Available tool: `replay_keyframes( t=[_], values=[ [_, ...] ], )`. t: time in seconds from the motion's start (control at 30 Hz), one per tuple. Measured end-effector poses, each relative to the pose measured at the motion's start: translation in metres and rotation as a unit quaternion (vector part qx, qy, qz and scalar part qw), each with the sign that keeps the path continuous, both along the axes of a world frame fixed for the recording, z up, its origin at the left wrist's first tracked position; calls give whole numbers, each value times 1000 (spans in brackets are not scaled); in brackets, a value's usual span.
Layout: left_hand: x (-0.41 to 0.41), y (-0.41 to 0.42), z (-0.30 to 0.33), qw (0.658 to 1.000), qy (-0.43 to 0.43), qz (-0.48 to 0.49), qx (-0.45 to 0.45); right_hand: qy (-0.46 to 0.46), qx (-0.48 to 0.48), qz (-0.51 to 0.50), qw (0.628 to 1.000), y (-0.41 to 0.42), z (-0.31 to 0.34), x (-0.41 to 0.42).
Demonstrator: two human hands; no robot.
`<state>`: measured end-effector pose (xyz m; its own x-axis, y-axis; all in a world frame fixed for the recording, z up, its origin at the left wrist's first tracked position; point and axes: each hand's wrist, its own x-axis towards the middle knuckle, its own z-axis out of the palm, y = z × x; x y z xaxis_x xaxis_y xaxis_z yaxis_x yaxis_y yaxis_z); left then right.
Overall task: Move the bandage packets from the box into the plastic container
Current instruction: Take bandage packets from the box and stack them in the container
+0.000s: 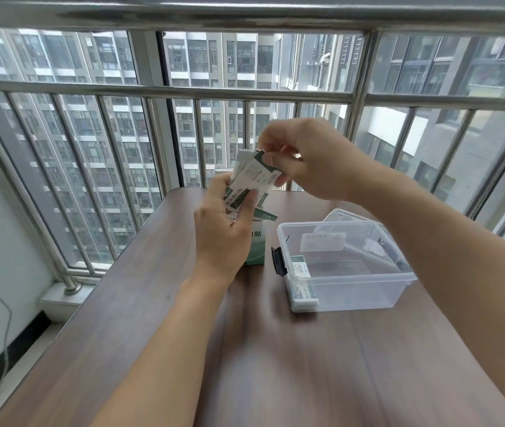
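Note:
My left hand [223, 229] holds a fanned bunch of white-and-green bandage packets [240, 197] above the table. My right hand [303, 161] pinches the top packet [260, 172] of that bunch between thumb and fingers. Below the hands stands the green-and-white bandage box [256, 246], mostly hidden behind my left hand. To its right sits the clear plastic container [396, 272], open on top, with a small stack of packets [303, 286] lying against its near left wall.
The brown wooden table [275, 349] carries everything. The container's clear lid [342, 215] lies behind it. A black clip [278, 261] sticks out from the container's left side. A steel railing and window run along the table's far edge.

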<state>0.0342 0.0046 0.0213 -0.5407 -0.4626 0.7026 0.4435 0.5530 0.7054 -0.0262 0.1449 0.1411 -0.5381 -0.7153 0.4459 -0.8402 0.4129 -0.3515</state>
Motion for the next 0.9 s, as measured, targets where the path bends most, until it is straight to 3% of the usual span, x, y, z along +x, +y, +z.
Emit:
replay_keyframes(
  t=[0.23,0.43,0.57,0.67,0.77,0.9],
  values=[
    [-5,-3,-10,1000,1,19,-4,-63,-66,-6,996,-9,-17,-3],
    [-2,-6,-10,999,-5,32,43,-104,-70,-16,992,4,-33,4],
    [-2,-7,-8,998,-13,34,57,-75,82,-35,993,3,-53,17],
    [-1,-6,-6,996,-11,28,86,-35,100,-65,992,-7,-62,17],
    [2,-10,-1,991,8,26,131,-10,127,-34,991,-16,-61,26],
    [6,-22,7,972,25,7,235,66,300,-23,951,-40,-72,54]
  ],
)
